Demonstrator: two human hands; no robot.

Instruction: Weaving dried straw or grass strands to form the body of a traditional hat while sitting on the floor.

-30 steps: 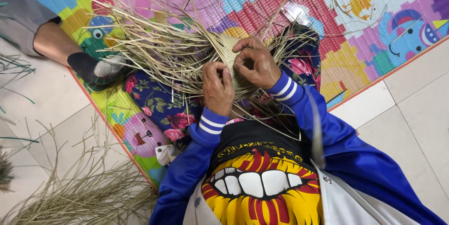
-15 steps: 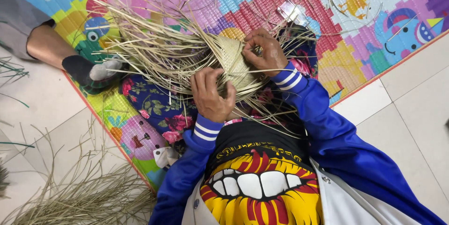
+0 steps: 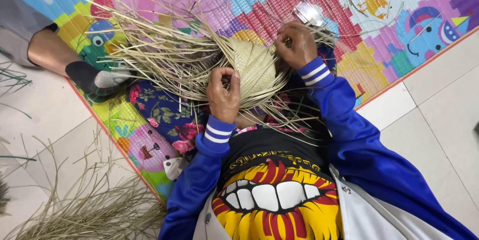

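Note:
A half-woven straw piece [image 3: 255,65], rounded like a hat crown, rests on my lap with many loose pale strands [image 3: 164,55] fanning out to the left. My left hand [image 3: 223,93] presses on its near side with fingers curled around strands. My right hand [image 3: 297,45] grips strands at the far right edge of the weave. Both arms wear blue sleeves with white-striped cuffs.
A colourful cartoon play mat [image 3: 279,5] lies under me on a tiled floor [image 3: 429,120]. Another person's leg and dark sock [image 3: 82,75] rest at the left. A pile of loose straw [image 3: 85,210] lies bottom left. A small shiny packet [image 3: 309,14] sits beyond my right hand.
The woven crown has turned and shifted. My right hand moved from its top to its far right edge, and my left hand slid onto its near side.

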